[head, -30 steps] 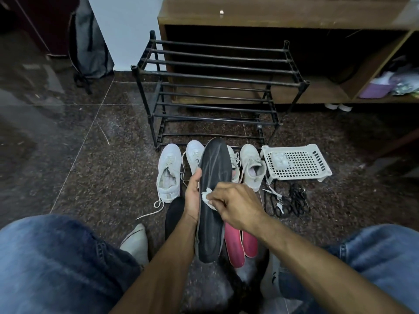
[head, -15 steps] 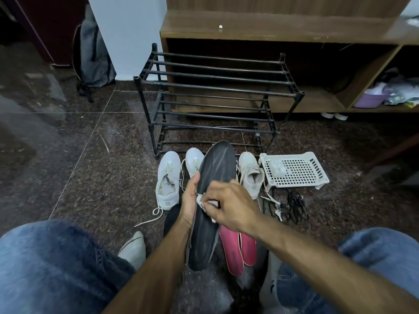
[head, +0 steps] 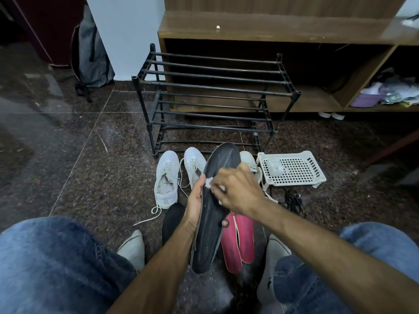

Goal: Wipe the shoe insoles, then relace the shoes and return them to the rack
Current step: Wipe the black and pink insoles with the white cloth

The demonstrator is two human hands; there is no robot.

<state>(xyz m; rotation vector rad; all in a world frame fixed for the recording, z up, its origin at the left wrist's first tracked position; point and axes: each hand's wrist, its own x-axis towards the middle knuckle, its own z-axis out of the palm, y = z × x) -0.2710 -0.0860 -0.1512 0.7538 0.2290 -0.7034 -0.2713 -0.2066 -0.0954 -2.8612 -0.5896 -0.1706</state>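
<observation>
Dark speckled polished stone floor (head: 74,168) with thin pale joint lines, dimly lit and faintly reflective at the left. A pale wall (head: 127,35) stands behind, a grey backpack (head: 93,55) leaning at its left edge. A brown wooden cabinet (head: 272,30) runs along the back; its right compartment holds what looks like crumpled cloth.

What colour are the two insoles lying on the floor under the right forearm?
Pinkish red, both insoles, seen in the head view beside the black insole held up.
</observation>
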